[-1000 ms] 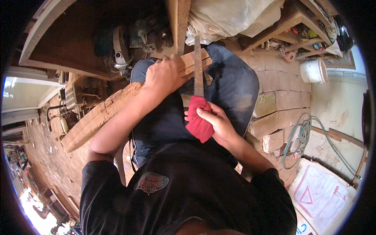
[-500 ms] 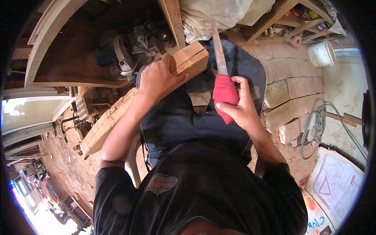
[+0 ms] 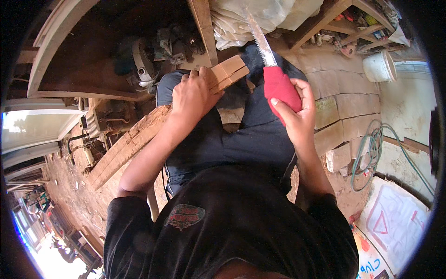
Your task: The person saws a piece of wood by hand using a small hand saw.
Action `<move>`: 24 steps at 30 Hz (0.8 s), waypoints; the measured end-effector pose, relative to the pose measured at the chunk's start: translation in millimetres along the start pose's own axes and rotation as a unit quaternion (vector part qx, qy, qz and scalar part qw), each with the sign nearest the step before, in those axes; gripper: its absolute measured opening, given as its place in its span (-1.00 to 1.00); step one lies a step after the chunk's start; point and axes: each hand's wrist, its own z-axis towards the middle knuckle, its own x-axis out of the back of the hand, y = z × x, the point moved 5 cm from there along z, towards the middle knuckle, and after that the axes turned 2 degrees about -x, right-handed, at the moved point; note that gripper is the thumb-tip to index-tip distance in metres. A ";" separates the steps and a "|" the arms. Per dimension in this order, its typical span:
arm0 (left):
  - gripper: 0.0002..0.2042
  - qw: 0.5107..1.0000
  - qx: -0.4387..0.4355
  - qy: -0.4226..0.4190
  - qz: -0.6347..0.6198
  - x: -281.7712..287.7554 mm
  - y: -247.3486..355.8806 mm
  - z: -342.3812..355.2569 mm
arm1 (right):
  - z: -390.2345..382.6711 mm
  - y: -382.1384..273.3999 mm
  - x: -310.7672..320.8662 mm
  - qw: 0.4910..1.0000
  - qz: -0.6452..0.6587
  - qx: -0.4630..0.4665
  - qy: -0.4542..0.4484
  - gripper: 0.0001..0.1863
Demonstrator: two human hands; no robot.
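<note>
My left hand (image 3: 191, 95) is wrapped over a long wooden beam (image 3: 132, 142) near its far end, which rests across my left thigh. A crack runs along the beam's side, and a thin line crosses it close to the end. In my right hand (image 3: 298, 108) is a handsaw (image 3: 263, 44) with a narrow toothed blade pointing up and away. Red cloth (image 3: 280, 86) wraps the saw's handle. The blade stands to the right of the beam end, apart from it.
Power tools (image 3: 144, 69) sit in a wooden shelf at the far left. Plastic sheeting (image 3: 251, 23) is bunched straight ahead. To the right are stone pavers (image 3: 355, 104), a white bucket (image 3: 380, 66) and a coiled green hose (image 3: 369, 149).
The beam has rolled or tilted in my left hand, showing more of its cracked side. My right hand has lifted the saw slightly up and to the right.
</note>
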 end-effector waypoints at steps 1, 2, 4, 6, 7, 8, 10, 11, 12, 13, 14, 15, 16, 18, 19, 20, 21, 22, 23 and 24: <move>-0.40 1.000 0.001 0.000 -0.004 -0.3 -0.6 -0.9 | 0.5 -1.9 2.0 1.000 0.003 0.003 0.005 -0.44; -0.40 1.000 -0.012 0.015 -0.015 1.8 -0.2 -2.1 | 0.3 -4.5 3.9 0.999 -0.027 0.025 0.003 -0.44; -0.40 0.999 -0.017 0.033 -0.030 5.7 -0.9 -4.0 | -6.9 -15.5 1.7 0.995 -0.092 0.035 -0.018 -0.45; -0.40 0.998 -0.033 0.046 -0.037 9.9 -1.9 -5.8 | -15.7 -27.0 -8.9 0.982 -0.167 0.059 -0.064 -0.45; -0.40 0.998 -0.023 0.049 -0.041 12.1 -4.6 -5.4 | -18.8 -33.7 -15.4 0.970 -0.209 0.082 -0.095 -0.47; -0.40 0.998 -0.015 0.040 -0.045 13.6 -6.2 -3.4 | -21.5 -39.3 -21.4 0.964 -0.221 0.097 -0.109 -0.45; -0.41 0.998 0.004 0.036 -0.056 16.2 -11.5 -2.2 | -26.7 -43.2 -30.5 0.959 -0.231 0.100 -0.133 -0.42; -0.39 0.997 -0.001 0.043 -0.065 18.0 -13.4 -2.4 | -28.5 -41.9 -33.9 0.959 -0.229 0.088 -0.142 -0.40; -0.38 0.996 -0.007 0.050 -0.075 19.6 -15.0 -2.9 | -29.0 -46.2 -37.8 0.951 -0.245 0.117 -0.151 -0.39; -0.38 0.995 0.003 0.055 -0.079 20.9 -17.0 -3.1 | -29.6 -50.8 -40.7 0.941 -0.260 0.147 -0.158 -0.38; -0.38 0.995 0.000 0.051 -0.084 21.1 -17.5 -3.0 | -30.1 -51.4 -41.9 0.943 -0.262 0.122 -0.164 -0.38; -0.39 0.995 -0.003 0.046 -0.090 20.6 -17.5 -2.8 | -30.2 -55.5 -43.7 0.941 -0.265 0.124 -0.169 -0.38; -0.39 0.994 0.001 0.049 -0.093 20.0 -17.9 -2.7 | -29.5 -60.7 -44.7 0.931 -0.301 0.132 -0.161 -0.37; -0.38 0.996 -0.002 0.042 -0.079 16.8 -16.9 -3.1 | -29.0 -67.1 -49.2 0.919 -0.337 0.139 -0.153 -0.36; -0.38 0.996 -0.001 0.042 -0.080 16.4 -17.0 -2.9 | -28.5 -69.6 -53.8 0.917 -0.340 0.144 -0.151 -0.36; -0.38 0.996 0.000 0.042 -0.075 15.7 -15.2 -1.9 | -28.8 -72.8 -56.8 0.914 -0.347 0.148 -0.146 -0.35; -0.38 0.997 0.001 0.041 -0.070 15.3 -13.8 -1.0 | -28.2 -75.6 -59.9 0.913 -0.351 0.146 -0.146 -0.35; -0.38 0.996 0.000 0.040 -0.074 16.2 -13.8 0.1 | -26.6 -75.4 -63.1 0.906 -0.377 0.121 -0.151 -0.35; -0.37 0.997 0.002 0.039 -0.065 18.0 -15.2 0.7 | -26.9 -74.8 -63.9 0.901 -0.391 0.108 -0.155 -0.35; -0.37 0.998 0.005 0.037 -0.056 18.2 -16.5 0.0 | -28.0 -74.1 -64.9 0.895 -0.405 0.096 -0.159 -0.35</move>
